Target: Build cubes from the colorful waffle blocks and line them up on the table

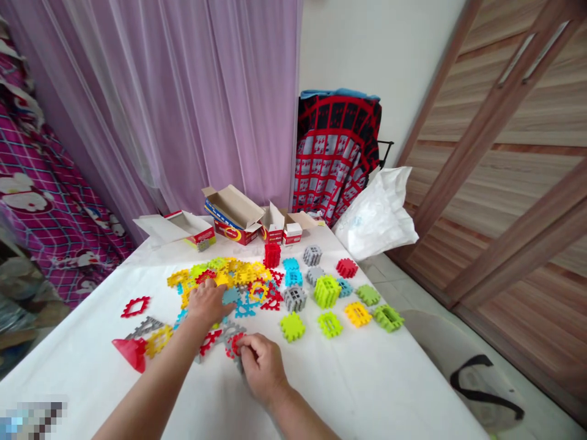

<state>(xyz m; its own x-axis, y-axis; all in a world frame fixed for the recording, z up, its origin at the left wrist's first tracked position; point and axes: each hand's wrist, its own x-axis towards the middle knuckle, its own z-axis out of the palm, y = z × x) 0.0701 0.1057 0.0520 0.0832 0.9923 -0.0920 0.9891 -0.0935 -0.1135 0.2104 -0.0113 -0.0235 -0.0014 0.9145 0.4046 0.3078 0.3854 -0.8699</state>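
My left hand [210,302] reaches over a pile of flat plastic interlocking pieces, its thumb apart from the fingers. Its fingertips lie by a red piece [205,276] and several yellow pieces [245,271]; whether they touch is hard to tell. Pinched in my right hand [266,366] at the near side of the pile is a red interlocking piece [235,344], close to grey pieces [232,330]. Blue pieces [246,307] lie between the hands and beyond. To the right stand sorted stacks, among them a lime green stack [327,291] and a grey stack [295,299].
Opened cardboard boxes [236,208] line the table's far edge. A white plastic bag [378,214] leans at the far right corner. At left lie a red cone-shaped piece [132,353] and a red frame piece [136,307]. A wooden wardrobe [513,183] stands at right.
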